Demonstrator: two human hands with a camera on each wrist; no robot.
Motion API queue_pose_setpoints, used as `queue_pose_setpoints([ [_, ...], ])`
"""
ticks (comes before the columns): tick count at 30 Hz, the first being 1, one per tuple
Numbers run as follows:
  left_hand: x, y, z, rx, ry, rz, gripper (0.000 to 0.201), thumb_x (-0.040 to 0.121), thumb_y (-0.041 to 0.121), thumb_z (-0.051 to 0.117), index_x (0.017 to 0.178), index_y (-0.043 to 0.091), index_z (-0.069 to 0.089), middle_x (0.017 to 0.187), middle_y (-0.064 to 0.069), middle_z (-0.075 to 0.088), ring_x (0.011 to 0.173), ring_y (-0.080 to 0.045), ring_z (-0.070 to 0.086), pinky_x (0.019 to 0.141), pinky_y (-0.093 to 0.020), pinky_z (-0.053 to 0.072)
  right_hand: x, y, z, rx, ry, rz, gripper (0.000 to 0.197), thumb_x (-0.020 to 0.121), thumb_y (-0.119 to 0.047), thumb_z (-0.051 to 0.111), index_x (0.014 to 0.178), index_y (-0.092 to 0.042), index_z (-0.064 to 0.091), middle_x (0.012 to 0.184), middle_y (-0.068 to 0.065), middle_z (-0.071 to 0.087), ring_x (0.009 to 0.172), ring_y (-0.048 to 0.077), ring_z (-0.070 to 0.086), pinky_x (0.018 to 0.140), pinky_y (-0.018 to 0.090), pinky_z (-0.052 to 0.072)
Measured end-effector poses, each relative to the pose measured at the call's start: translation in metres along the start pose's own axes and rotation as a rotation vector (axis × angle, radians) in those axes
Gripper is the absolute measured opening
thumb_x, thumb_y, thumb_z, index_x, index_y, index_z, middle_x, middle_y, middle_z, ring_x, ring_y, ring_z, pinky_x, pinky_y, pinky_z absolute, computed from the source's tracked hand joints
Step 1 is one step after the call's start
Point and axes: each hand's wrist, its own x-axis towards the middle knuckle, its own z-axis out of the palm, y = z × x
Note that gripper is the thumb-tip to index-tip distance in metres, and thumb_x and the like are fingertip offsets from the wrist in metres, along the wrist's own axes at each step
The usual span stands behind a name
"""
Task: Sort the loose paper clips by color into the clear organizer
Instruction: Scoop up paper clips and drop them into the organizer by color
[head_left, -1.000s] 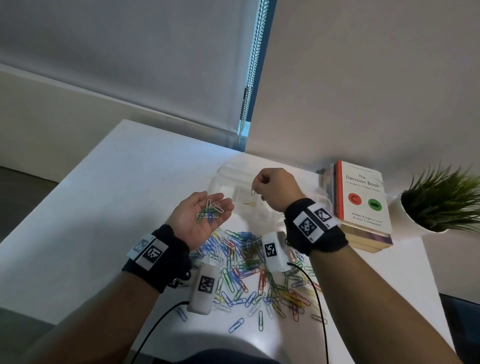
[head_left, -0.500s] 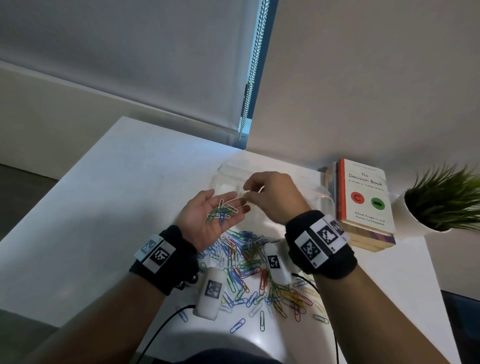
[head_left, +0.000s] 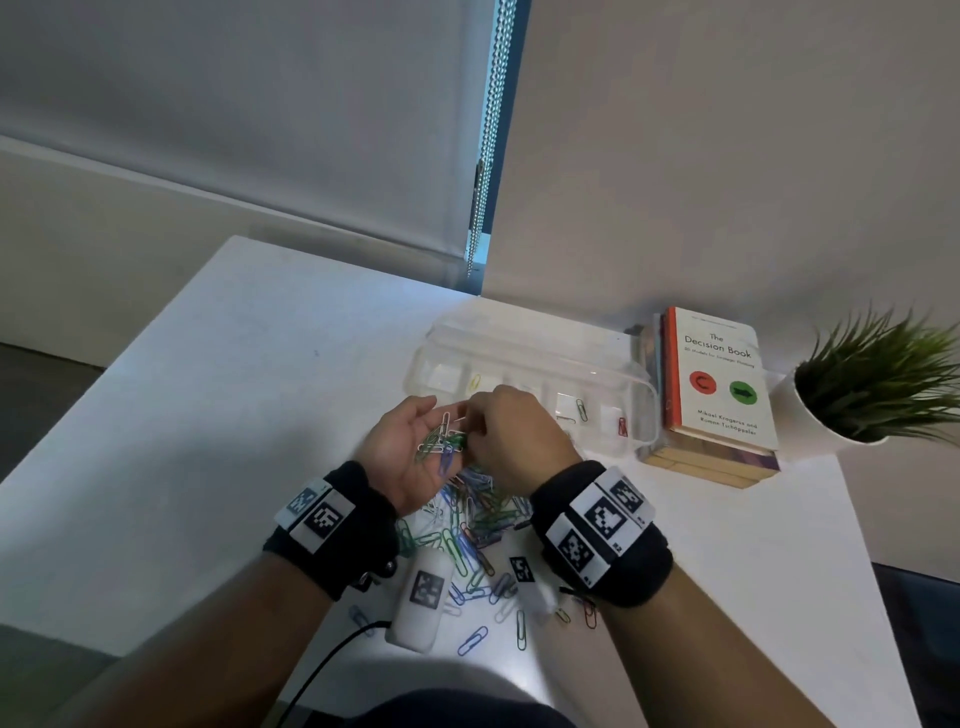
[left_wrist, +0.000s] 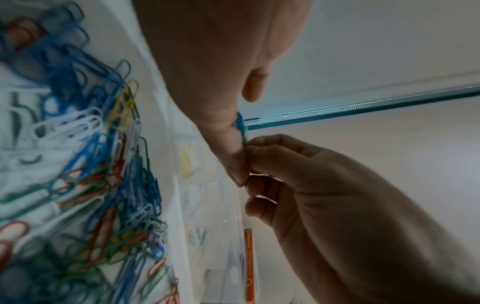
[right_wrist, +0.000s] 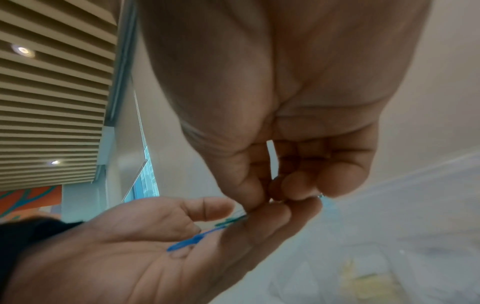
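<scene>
The right hand (head_left: 511, 431) is pinching one light, slippery paper clip (head_left: 457, 441) from the cupped left hand (head_left: 410, 452); gripping its loop end seems best.

clips (head_left: 470, 525) before organizer (head_left: 524, 358), books (head_left: 719, 384) right of it
</scene>
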Motion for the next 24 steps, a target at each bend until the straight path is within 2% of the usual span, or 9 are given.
queue_pose_setpoints([
  [3, 0.001, 0.002, 0.004, -0.014, 0.015, -0.007, 0.048, 0.101, 0.028, 0.033, 0.121, -0.009, 0.056, 0.101, -0.024, 0.067, 0.08, -0.032, 0.069, 0.068, -0.038, 0.06, -0.002, 0.005, -0.011, 0.026, 0.038, -0.015, 0.01, 0.085, -0.009, 0.05, 0.083, -0.017, 0.055, 0.09, 0.007, 0.064, 0.085, 0.025, 0.057, 0.07, 0.033, 0.047],
  [6, 0.001, 0.001, 0.007, -0.007, 0.011, -0.021, 0.049, 0.102, 0.029, 0.033, 0.122, -0.011, 0.056, 0.112, -0.027, 0.063, 0.092, -0.036, 0.067, 0.075, -0.044, 0.06, -0.003, 0.011, -0.017, 0.072, 0.047, -0.007, 0.008, 0.088, -0.009, 0.053, 0.086, -0.015, 0.058, 0.088, 0.004, 0.065, 0.081, 0.021, 0.057, 0.068, 0.028, 0.044],
  [9, 0.001, 0.0, 0.008, -0.008, -0.036, -0.054, 0.053, 0.102, 0.031, 0.031, 0.125, -0.012, 0.052, 0.107, -0.028, 0.064, 0.095, -0.038, 0.066, 0.088, -0.046, 0.055, -0.002, 0.018, -0.022, 0.183, 0.052, 0.003, 0.011, 0.086, -0.008, 0.059, 0.09, -0.016, 0.065, 0.081, -0.002, 0.064, 0.076, 0.015, 0.057, 0.067, 0.024, 0.043],
  [12, 0.0, 0.0, 0.009, 0.017, -0.057, -0.074, 0.052, 0.102, 0.032, 0.03, 0.118, -0.01, 0.056, 0.093, -0.025, 0.067, 0.084, -0.036, 0.069, 0.085, -0.043, 0.057, -0.001, 0.023, -0.025, 0.24, 0.013, -0.002, 0.011, 0.082, -0.008, 0.066, 0.087, -0.017, 0.069, 0.072, -0.008, 0.062, 0.068, 0.009, 0.057, 0.065, 0.02, 0.045],
  [15, 0.002, -0.001, 0.012, 0.016, -0.068, -0.07, 0.049, 0.102, 0.03, 0.033, 0.115, -0.01, 0.057, 0.085, -0.022, 0.067, 0.078, -0.032, 0.069, 0.082, -0.043, 0.058, -0.001, 0.025, -0.024, 0.237, 0.005, -0.018, 0.009, 0.081, -0.009, 0.068, 0.082, -0.018, 0.069, 0.076, -0.002, 0.068, 0.07, 0.013, 0.061, 0.071, 0.027, 0.05],
  [18, 0.004, 0.0, 0.011, 0.017, -0.086, -0.073, 0.05, 0.103, 0.029, 0.031, 0.123, -0.011, 0.053, 0.092, -0.023, 0.067, 0.08, -0.033, 0.07, 0.076, -0.04, 0.06, -0.001, 0.03, -0.026, 0.26, -0.003, -0.003, 0.006, 0.082, -0.011, 0.067, 0.084, -0.014, 0.072, 0.08, 0.003, 0.071, 0.078, 0.019, 0.065, 0.076, 0.03, 0.051],
  [21, 0.007, 0.0, 0.009, 0.052, -0.081, -0.077, 0.049, 0.102, 0.029, 0.034, 0.124, -0.01, 0.055, 0.106, -0.025, 0.066, 0.091, -0.037, 0.069, 0.071, -0.035, 0.06, -0.003, 0.034, -0.027, 0.258, -0.002, 0.007, 0.009, 0.084, -0.011, 0.065, 0.087, -0.013, 0.074, 0.079, 0.003, 0.072, 0.08, 0.018, 0.066, 0.077, 0.029, 0.05],
  [24, 0.007, -0.001, 0.01, 0.072, -0.085, -0.055, 0.042, 0.093, 0.021, 0.05, 0.12, -0.01, 0.057, 0.106, -0.025, 0.063, 0.09, -0.035, 0.068, 0.074, -0.032, 0.06, -0.003, 0.037, -0.026, 0.258, 0.037, 0.003, 0.009, 0.083, -0.009, 0.065, 0.084, -0.015, 0.071, 0.074, -0.002, 0.069, 0.071, 0.01, 0.061, 0.068, 0.02, 0.046],
])
